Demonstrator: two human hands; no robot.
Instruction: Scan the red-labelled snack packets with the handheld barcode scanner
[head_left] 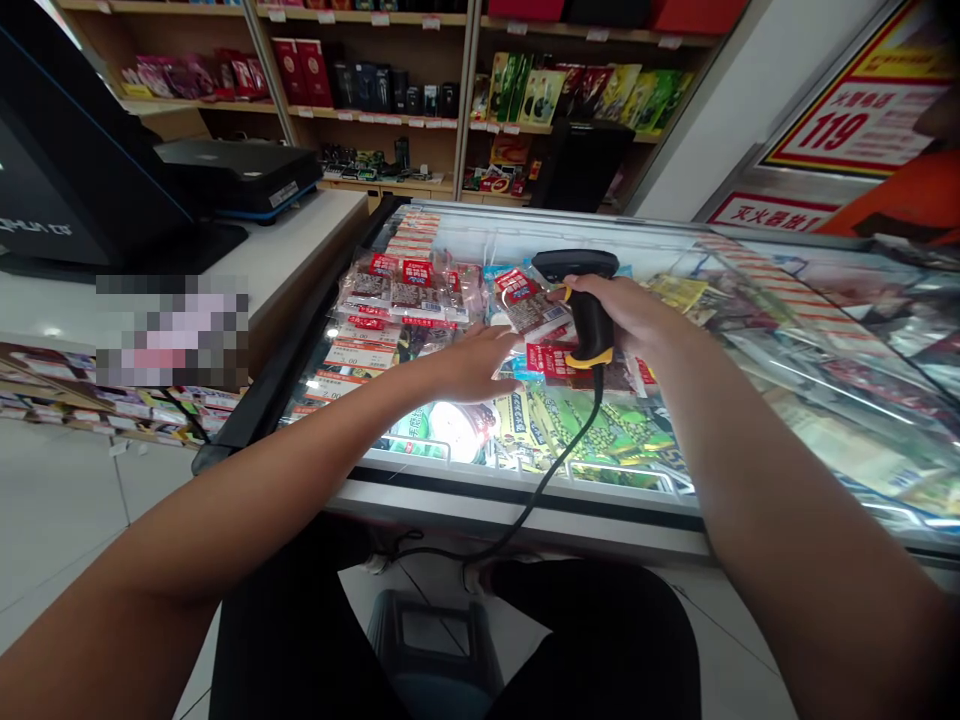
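Observation:
My right hand [630, 310] grips a black and yellow barcode scanner [589, 300] by its handle, its head pointing left over the glass lid of a chest freezer [525, 485]. The scanner's black cable [555, 460] hangs down toward the floor. My left hand [469, 362] lies flat with fingers stretched out on the glass, fingertips touching a clear snack packet with a red label [529, 305]. More red-labelled packets [405, 290] lie in a cluster on the lid just left of that.
A white counter [300, 250] with a black monitor [67, 170] and a black printer [240, 175] stands at the left. Shelves of goods [420, 90] line the back wall. A person in orange [907, 200] is at the far right. A black stool [435, 640] sits below.

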